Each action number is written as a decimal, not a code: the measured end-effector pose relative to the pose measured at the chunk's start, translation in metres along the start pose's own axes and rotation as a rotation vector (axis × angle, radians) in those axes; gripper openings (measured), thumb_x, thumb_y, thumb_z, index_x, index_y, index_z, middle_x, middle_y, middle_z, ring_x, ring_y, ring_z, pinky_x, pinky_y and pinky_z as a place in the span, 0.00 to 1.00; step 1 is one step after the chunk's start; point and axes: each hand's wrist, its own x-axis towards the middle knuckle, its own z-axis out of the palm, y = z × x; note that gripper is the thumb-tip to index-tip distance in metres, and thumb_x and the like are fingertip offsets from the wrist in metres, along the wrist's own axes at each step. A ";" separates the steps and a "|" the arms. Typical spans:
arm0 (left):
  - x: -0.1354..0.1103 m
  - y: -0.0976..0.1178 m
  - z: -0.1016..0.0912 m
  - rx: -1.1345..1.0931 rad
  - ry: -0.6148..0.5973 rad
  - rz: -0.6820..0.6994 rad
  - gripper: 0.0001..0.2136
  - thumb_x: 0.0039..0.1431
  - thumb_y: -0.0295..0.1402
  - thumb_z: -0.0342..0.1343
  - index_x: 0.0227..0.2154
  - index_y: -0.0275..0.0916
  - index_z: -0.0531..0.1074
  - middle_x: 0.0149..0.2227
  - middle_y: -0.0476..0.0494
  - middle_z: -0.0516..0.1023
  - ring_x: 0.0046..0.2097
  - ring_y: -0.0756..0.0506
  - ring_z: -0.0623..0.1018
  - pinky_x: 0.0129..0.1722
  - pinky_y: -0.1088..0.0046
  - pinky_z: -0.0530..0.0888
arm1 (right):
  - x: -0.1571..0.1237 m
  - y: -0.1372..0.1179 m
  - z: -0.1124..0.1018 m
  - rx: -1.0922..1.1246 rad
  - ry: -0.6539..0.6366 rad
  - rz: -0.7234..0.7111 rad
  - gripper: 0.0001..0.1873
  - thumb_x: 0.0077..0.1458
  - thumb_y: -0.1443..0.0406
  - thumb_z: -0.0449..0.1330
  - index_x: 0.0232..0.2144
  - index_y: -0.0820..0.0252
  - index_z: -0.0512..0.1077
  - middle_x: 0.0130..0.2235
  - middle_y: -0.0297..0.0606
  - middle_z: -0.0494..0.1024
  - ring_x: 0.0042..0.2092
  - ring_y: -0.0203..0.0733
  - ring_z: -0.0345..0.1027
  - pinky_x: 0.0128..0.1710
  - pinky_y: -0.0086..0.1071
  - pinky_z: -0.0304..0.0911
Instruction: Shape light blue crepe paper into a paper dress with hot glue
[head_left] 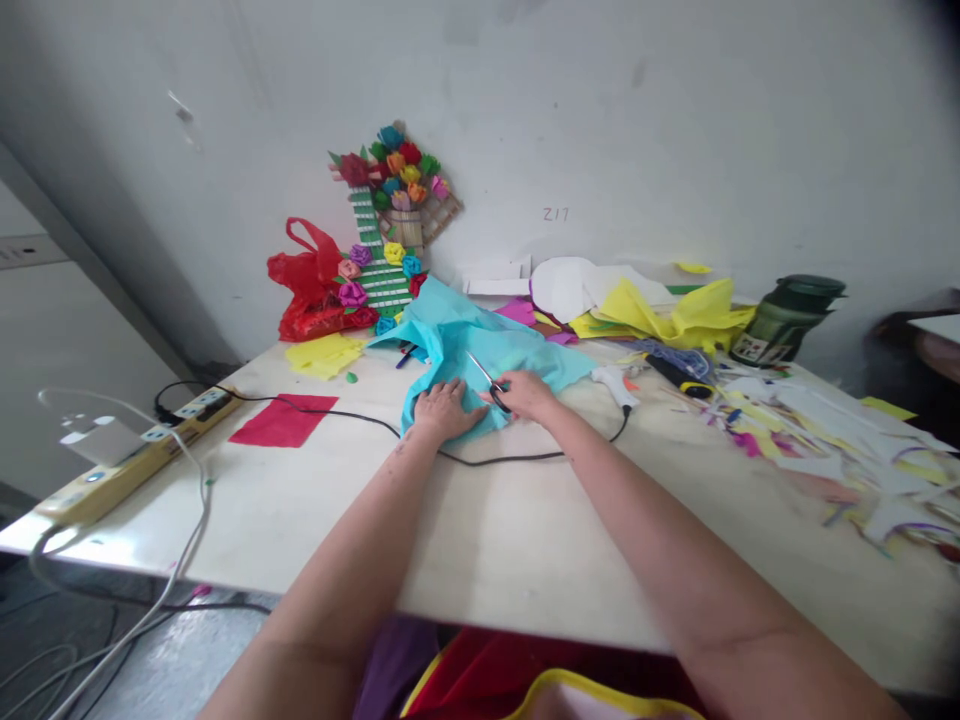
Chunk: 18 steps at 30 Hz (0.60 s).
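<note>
A crumpled sheet of light blue crepe paper lies across the middle of the table. On its near left part rests my left hand, palm down with the fingers spread. My right hand is closed round the dark handles of a pair of scissors. The metal blades point up and left over the blue paper. Whether they are touching it, I cannot tell. Just right of the paper lies a white glue gun, its black cord running under my forearms.
A red paper square and a yellow power strip are at the left. Paper flowers and a red plastic bag stand by the wall. Yellow paper, a green bottle, a utility knife and paper scraps lie right.
</note>
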 end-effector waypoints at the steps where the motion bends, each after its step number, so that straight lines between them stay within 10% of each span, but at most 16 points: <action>1: 0.001 0.000 -0.003 0.008 0.005 0.000 0.28 0.54 0.50 0.36 0.55 0.43 0.55 0.58 0.45 0.57 0.57 0.39 0.57 0.52 0.56 0.58 | 0.000 0.001 0.000 0.003 -0.039 0.029 0.23 0.44 0.48 0.56 0.35 0.58 0.72 0.20 0.32 0.73 0.21 0.34 0.67 0.23 0.24 0.57; 6: 0.015 0.003 -0.014 0.007 0.101 -0.058 0.18 0.57 0.37 0.39 0.46 0.39 0.66 0.47 0.39 0.69 0.50 0.40 0.67 0.45 0.63 0.66 | 0.001 0.002 0.001 -0.047 -0.127 0.092 0.21 0.44 0.48 0.56 0.29 0.59 0.73 0.18 0.33 0.72 0.18 0.34 0.65 0.19 0.25 0.56; 10: 0.036 -0.002 -0.010 -0.055 0.178 0.007 0.23 0.53 0.25 0.40 0.53 0.36 0.58 0.58 0.40 0.57 0.57 0.44 0.59 0.53 0.69 0.60 | 0.001 -0.003 0.001 -0.137 -0.124 0.113 0.20 0.43 0.48 0.56 0.29 0.57 0.73 0.18 0.32 0.73 0.18 0.34 0.65 0.19 0.26 0.56; 18: 0.056 -0.029 0.006 -0.066 -0.063 0.233 0.23 0.55 0.28 0.35 0.55 0.36 0.57 0.58 0.44 0.57 0.60 0.48 0.53 0.59 0.68 0.50 | -0.002 -0.010 0.003 -0.200 -0.074 0.115 0.20 0.41 0.49 0.58 0.33 0.54 0.71 0.23 0.32 0.75 0.22 0.35 0.68 0.26 0.28 0.57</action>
